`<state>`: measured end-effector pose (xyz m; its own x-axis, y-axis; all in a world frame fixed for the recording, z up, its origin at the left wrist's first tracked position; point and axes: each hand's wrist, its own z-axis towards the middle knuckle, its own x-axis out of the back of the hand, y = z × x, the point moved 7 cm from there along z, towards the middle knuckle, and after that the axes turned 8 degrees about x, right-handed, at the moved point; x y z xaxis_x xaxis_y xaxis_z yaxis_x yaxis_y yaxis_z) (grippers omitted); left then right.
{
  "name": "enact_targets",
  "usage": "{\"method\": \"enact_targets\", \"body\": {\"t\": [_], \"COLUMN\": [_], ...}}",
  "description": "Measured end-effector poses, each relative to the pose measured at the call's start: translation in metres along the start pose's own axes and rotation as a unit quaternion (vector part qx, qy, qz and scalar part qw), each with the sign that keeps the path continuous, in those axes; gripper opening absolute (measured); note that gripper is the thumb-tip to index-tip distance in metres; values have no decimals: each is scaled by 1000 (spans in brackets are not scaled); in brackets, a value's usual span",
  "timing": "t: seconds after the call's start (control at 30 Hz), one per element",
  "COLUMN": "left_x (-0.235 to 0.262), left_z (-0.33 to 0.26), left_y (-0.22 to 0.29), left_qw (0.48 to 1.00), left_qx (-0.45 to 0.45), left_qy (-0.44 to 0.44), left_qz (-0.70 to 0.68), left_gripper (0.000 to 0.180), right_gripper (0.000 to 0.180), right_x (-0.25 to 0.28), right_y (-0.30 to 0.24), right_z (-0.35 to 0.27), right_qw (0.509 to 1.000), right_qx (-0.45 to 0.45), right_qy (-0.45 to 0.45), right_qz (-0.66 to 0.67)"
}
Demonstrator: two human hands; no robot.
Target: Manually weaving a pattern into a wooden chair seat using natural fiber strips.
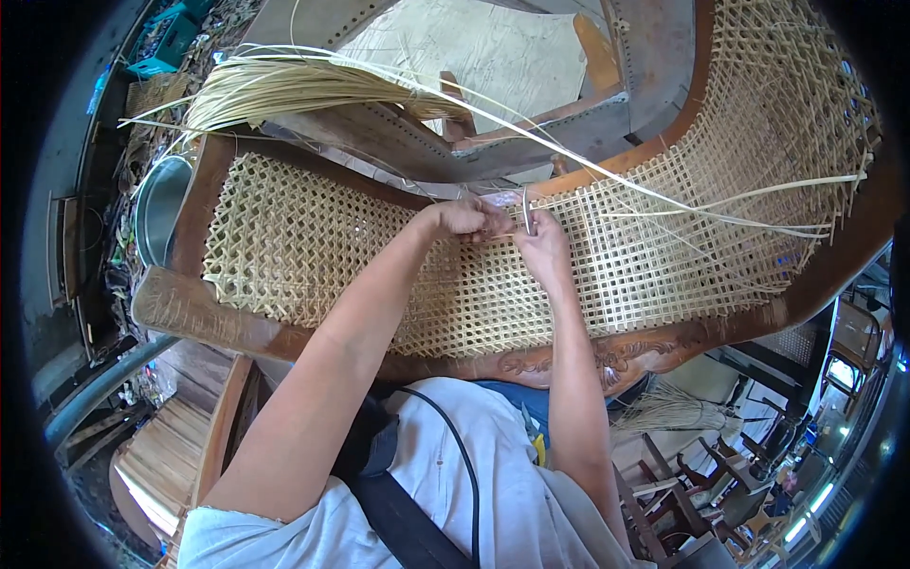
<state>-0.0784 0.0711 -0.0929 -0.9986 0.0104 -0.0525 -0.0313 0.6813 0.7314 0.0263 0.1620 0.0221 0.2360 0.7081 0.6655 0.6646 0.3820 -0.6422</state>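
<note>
A long wooden seat frame with woven cane webbing lies across in front of me. My left hand is closed in a pinch at the webbing's far edge, by the wooden rail; what its fingertips hold is hidden. Right beside it, my right hand grips a slim, silvery metal tool that points away from me. Both hands nearly touch, just above the weave. A long loose cane strand runs from the upper left past the hands to the right, over the webbing.
Beyond the rail, a bundle of cane strands rests on another wooden frame. A metal basin stands at the left end, and a teal crate farther back. Loose strand ends stick out on the right. Wooden furniture parts crowd the lower right.
</note>
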Motion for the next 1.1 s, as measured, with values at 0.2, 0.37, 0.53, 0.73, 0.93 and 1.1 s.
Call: {"method": "enact_targets", "body": {"t": [0.2, 0.37, 0.53, 0.73, 0.93, 1.1], "left_x": [16, 18, 21, 13, 11, 13], "left_z": [-1, -3, -17, 4, 2, -6], "left_y": [-16, -21, -8, -15, -33, -20], "left_qw": [994, 994, 991, 992, 994, 997], "left_qx": [-68, 35, 17, -78, -76, -67], "left_qy": [58, 96, 95, 58, 22, 35], "left_qz": [-62, 31, 93, 80, 77, -12], "left_gripper": [32, 29, 27, 13, 16, 12], "right_gripper": [26, 25, 17, 18, 22, 26], "right_x": [-11, -39, -54, -52, -67, -43], "right_y": [-30, -10, -17, -5, 3, -13], "right_z": [-13, -21, -9, -18, -23, -24], "right_qw": [990, 934, 918, 979, 989, 990], "right_qx": [-60, -41, -20, 4, -3, 15], "right_qy": [-100, -236, -243, -131, -103, -73], "right_qz": [-79, -264, -313, -155, -102, -117]}}
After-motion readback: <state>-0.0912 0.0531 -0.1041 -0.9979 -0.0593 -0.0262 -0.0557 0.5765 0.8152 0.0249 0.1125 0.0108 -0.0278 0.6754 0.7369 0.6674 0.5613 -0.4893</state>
